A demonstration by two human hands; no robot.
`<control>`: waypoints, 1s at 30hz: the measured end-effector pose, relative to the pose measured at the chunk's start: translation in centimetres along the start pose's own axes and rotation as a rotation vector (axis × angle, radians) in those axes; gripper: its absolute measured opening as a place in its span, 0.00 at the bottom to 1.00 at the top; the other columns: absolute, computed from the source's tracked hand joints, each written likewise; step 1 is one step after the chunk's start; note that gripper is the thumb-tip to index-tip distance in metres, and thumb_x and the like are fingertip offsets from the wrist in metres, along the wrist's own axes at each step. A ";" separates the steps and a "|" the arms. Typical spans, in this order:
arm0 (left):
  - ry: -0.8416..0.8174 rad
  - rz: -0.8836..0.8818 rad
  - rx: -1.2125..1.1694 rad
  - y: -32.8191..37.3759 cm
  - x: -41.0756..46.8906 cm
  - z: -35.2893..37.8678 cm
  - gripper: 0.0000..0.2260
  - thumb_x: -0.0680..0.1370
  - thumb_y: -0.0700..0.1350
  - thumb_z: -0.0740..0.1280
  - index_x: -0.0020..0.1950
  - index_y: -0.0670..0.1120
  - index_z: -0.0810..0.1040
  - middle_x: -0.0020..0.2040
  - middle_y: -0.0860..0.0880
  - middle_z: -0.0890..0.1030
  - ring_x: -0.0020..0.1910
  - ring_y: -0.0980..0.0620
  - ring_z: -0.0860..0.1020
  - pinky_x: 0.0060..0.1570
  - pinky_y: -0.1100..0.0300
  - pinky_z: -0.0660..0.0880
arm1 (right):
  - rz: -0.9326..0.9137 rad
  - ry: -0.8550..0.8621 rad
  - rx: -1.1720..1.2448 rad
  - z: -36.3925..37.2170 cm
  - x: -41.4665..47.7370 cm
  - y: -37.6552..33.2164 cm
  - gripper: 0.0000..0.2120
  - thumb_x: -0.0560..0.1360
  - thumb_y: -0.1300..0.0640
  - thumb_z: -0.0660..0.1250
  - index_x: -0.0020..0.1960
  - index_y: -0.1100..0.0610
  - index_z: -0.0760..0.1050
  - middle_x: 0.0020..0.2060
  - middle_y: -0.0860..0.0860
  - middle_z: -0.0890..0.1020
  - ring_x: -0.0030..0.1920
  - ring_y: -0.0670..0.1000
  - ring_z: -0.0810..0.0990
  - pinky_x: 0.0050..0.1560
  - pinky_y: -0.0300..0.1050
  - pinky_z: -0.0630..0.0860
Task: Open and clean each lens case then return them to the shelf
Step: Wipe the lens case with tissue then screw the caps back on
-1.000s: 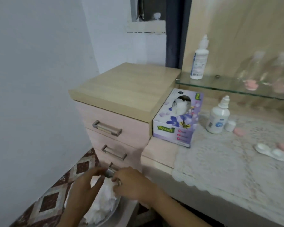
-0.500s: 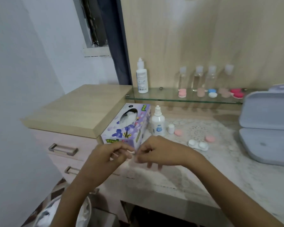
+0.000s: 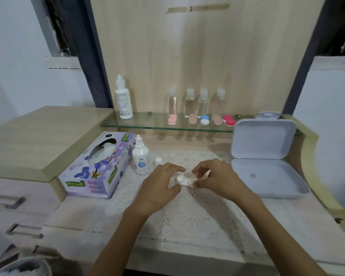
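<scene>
A white lens case (image 3: 182, 180) lies on the lace mat (image 3: 189, 216) in the middle of the desk. My left hand (image 3: 160, 184) curls its fingers and thumb round the case's left end. My right hand (image 3: 214, 179) pinches its right end between thumb and fingers. Much of the case is hidden by my fingers. On the glass shelf (image 3: 147, 125) behind stand several closed lens cases: a pink one (image 3: 171, 119), a tan one (image 3: 192, 118), a blue-and-white one (image 3: 204, 120), another tan one (image 3: 217, 119) and a red one (image 3: 229, 120).
A purple tissue box (image 3: 100, 166) sits left of my hands, with a small solution bottle (image 3: 140, 156) and its loose cap (image 3: 157, 161) beside it. An open grey box (image 3: 263, 154) stands at the right. A tall white bottle (image 3: 124, 98) and several clear bottles (image 3: 189, 102) line the shelf. A bin (image 3: 18, 265) is at bottom left.
Both hands came up from the bin with crumpled tissue at floor level to the desk and now hold the white lens case. The view swung up and right.
</scene>
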State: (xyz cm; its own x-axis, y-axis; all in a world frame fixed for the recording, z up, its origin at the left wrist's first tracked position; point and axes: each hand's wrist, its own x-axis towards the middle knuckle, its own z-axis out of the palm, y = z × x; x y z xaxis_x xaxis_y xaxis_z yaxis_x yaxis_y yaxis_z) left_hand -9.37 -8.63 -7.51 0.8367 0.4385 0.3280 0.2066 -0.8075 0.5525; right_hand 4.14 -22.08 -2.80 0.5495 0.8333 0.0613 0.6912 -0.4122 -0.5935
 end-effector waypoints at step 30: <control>0.476 -0.396 -0.384 -4.8 2.4 -0.9 0.20 0.74 0.42 0.71 0.63 0.43 0.69 0.58 0.48 0.76 0.57 0.47 0.75 0.56 0.53 0.71 | -0.041 0.242 0.075 4.3 -0.6 2.9 0.12 0.70 0.48 0.72 0.54 0.44 0.80 0.44 0.41 0.77 0.42 0.40 0.74 0.38 0.34 0.67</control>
State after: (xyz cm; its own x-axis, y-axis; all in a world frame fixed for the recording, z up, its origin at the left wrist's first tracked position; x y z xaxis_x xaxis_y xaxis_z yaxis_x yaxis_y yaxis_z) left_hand -8.83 -3.34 -8.71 0.4068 0.8639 0.2970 0.1831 -0.3956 0.9000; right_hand 3.78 -22.19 -7.96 0.6242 0.7327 0.2710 0.6835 -0.3442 -0.6437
